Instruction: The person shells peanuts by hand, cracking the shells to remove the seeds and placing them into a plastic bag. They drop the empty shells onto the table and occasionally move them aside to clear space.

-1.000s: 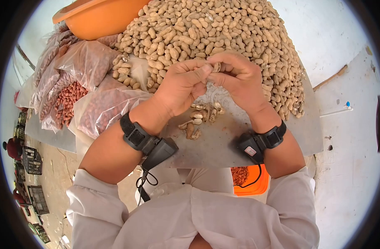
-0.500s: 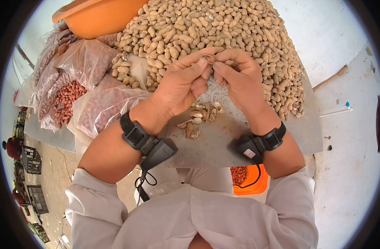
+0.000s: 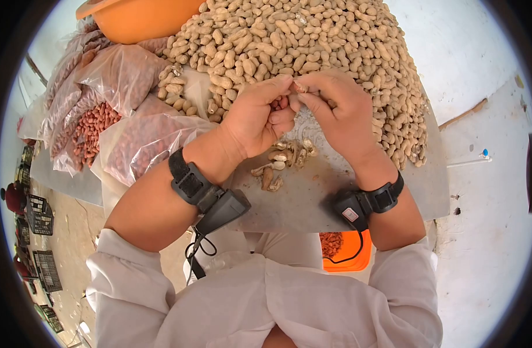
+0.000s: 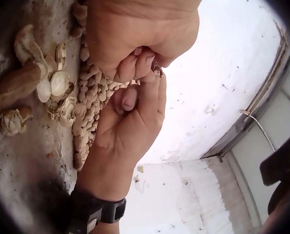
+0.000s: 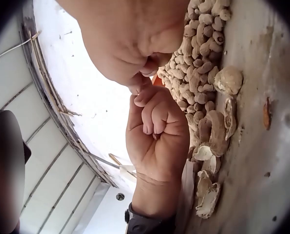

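Note:
My left hand (image 3: 251, 119) curls its fingers around a few red peanut kernels (image 3: 279, 103) above the table. Its thumb and index finger meet the fingertips of my right hand (image 3: 342, 113). Between the right thumb and index finger is pinched a small piece of peanut shell (image 3: 300, 87), mostly covered by the fingers; in the left wrist view the brown shell piece (image 4: 157, 71) shows at the fingertips. Below the hands lies a little heap of opened peanut shells (image 3: 277, 156). Behind them rises a large pile of unshelled peanuts (image 3: 312, 40).
Plastic bags of red kernels (image 3: 126, 75) lie at the left, one gaping with loose kernels (image 3: 94, 127). An orange basin (image 3: 144, 20) stands at the back left. Under the front edge of the metal table (image 3: 312, 211) is an orange container (image 3: 359, 258) with red bits inside.
The peanut at the fingertips, earlier an opened pod showing a red kernel, has come apart. Kernels now show in the left hand's curled fingers, and the right hand pinches a shell piece.

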The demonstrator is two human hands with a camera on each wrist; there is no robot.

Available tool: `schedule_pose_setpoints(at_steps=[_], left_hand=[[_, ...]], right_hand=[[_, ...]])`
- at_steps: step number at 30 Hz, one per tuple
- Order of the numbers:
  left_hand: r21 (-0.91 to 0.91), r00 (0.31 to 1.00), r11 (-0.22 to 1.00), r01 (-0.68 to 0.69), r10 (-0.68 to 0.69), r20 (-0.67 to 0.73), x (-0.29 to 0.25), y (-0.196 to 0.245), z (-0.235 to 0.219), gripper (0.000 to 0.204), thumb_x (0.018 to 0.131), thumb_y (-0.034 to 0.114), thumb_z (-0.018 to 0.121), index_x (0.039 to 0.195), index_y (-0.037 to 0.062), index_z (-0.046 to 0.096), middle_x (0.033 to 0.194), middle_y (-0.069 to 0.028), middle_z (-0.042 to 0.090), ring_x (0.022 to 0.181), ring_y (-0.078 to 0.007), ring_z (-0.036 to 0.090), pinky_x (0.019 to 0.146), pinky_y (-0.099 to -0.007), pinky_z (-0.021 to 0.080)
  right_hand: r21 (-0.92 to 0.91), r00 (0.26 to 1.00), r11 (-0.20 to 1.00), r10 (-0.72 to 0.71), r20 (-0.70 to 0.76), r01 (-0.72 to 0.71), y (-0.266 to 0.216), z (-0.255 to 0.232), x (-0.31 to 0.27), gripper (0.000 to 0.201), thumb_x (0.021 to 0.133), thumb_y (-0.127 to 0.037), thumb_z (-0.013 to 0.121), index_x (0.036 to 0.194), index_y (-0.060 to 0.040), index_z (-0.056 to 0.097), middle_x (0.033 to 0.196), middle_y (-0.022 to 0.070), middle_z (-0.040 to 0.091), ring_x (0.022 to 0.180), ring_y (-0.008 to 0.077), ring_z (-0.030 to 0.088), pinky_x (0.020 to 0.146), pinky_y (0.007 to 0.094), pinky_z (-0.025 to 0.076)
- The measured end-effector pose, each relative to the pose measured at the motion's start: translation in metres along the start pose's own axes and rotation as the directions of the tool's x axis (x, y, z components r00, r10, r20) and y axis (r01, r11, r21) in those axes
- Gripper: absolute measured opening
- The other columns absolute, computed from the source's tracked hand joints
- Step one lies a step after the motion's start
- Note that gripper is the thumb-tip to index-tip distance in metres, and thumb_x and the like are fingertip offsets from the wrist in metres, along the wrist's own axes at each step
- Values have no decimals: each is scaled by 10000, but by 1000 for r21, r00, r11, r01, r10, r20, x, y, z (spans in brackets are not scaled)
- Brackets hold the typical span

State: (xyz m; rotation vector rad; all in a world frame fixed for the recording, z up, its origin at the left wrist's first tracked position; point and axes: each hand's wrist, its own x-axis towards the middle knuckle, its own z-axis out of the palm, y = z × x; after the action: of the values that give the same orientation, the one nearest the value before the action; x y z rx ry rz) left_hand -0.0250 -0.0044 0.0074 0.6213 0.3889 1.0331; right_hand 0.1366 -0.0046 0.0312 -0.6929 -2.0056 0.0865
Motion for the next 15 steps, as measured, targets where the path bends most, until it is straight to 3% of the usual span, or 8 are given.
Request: schedule_pose_setpoints(at_steps=[1, 7, 10, 11, 13, 15], left_hand=[[-10, 1000, 1000, 20, -20, -6, 0, 0, -1, 219, 924, 219, 473, 841, 31, 551, 681, -47, 532, 470, -70, 329, 411, -191, 269], [-41, 995, 994, 96, -97, -25, 0, -1, -3, 264, 934, 244, 453, 801, 27, 522, 680, -57, 536, 442, -64, 300, 405, -196, 262], [-48, 995, 996, 80, -83, -60, 0, 0, -1, 237, 928, 227, 468, 816, 26, 524, 651, -22, 493, 436, -63, 292, 397, -189, 249], [-27, 994, 999, 42, -44, -96, -2, 3, 3, 227, 925, 220, 475, 823, 25, 525, 642, -9, 475, 436, -61, 291, 395, -187, 244], [-15, 992, 999, -47, 45, -114, -2, 6, 3, 209, 924, 208, 485, 839, 22, 528, 628, 12, 441, 437, -57, 289, 391, -184, 237], [-39, 986, 988, -149, 145, -85, 3, 16, -6, 194, 925, 199, 492, 859, 20, 530, 617, 26, 409, 440, -53, 288, 387, -183, 232]], right_hand=[[-159, 986, 973, -169, 12, 168, 0, -2, 3, 225, 717, 10, 647, 932, -48, 613, 782, 55, 576, 672, 171, 584, 581, 253, 474], [-236, 977, 949, -194, 85, 209, -4, -5, 5, 199, 677, -12, 662, 862, -65, 612, 765, 56, 559, 672, 214, 555, 582, 285, 472], [-146, 989, 979, -139, 52, 146, 0, -5, 4, 173, 694, -16, 661, 861, -53, 630, 760, 49, 570, 648, 168, 556, 569, 267, 460], [0, 996, 1000, 30, 81, -31, -1, -7, 4, 162, 704, -24, 658, 864, -45, 635, 757, 44, 574, 643, 150, 553, 567, 257, 454], [264, 916, 882, 343, 208, -390, -3, -12, 3, 147, 724, -41, 653, 870, -29, 645, 751, 36, 582, 633, 115, 547, 563, 238, 442], [257, 830, 832, 360, 425, -492, -2, -18, 4, 156, 735, -64, 655, 883, -16, 649, 753, 32, 590, 637, 97, 541, 566, 224, 434]])
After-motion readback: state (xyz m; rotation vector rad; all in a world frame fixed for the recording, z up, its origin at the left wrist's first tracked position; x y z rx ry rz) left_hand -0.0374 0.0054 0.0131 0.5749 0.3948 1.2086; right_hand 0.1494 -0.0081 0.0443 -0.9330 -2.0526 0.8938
